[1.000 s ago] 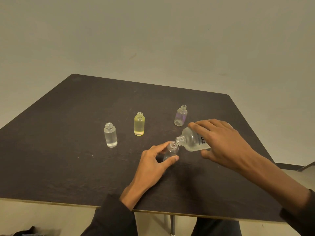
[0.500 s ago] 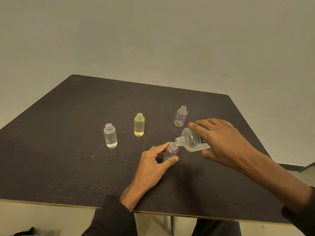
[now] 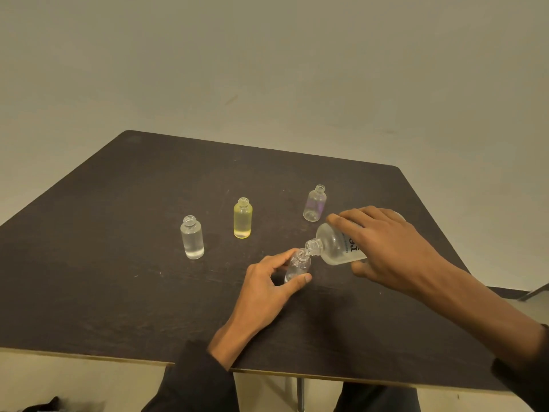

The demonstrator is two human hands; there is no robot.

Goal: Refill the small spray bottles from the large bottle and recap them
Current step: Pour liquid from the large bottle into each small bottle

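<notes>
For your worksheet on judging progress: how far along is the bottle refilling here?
Done: the clear bottle holds liquid; no caps are in view. In hand: the right hand tips the large bottle into the small bottle, which the left hand grips. Left: the yellow bottle and purple bottle stand open, their levels hard to judge; all four need recapping.

- A dark brown table (image 3: 118, 248) with a wood-grain top fills the middle of the view; its far corners are rounded and its near edge shows a pale core.
- A thin metal leg (image 3: 300, 394) stands under the near edge.
- A plain, pale grey-green floor (image 3: 267, 69) spreads beyond the far edge, with faint scuff marks.
- The light is dim and even.
</notes>
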